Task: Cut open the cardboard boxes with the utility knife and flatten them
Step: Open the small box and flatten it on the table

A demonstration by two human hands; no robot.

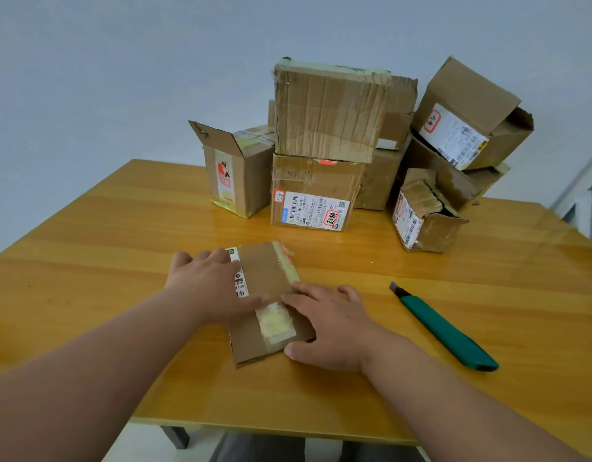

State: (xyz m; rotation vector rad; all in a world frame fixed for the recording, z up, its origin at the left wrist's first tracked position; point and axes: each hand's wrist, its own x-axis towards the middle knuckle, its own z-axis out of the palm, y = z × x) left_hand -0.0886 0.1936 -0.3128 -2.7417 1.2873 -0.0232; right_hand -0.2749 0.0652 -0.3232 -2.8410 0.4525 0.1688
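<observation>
A small cardboard box [266, 278] lies pressed flat on the wooden table [121, 228], with tape strips and a shipping label on it. My left hand [209, 285] presses its left side with straight fingers. My right hand [328, 323] presses its near right corner, palm down, fingers spread. The green utility knife [444, 328] lies on the table to the right of my right hand, its blade out and pointing away from me. Neither hand touches it.
Several cardboard boxes [324, 111] are piled at the back of the table, some stacked, some open or torn. A tilted box [468, 111] leans at the top right. Another small torn box [424, 215] stands beyond the knife. The table's near edge is just below my forearms.
</observation>
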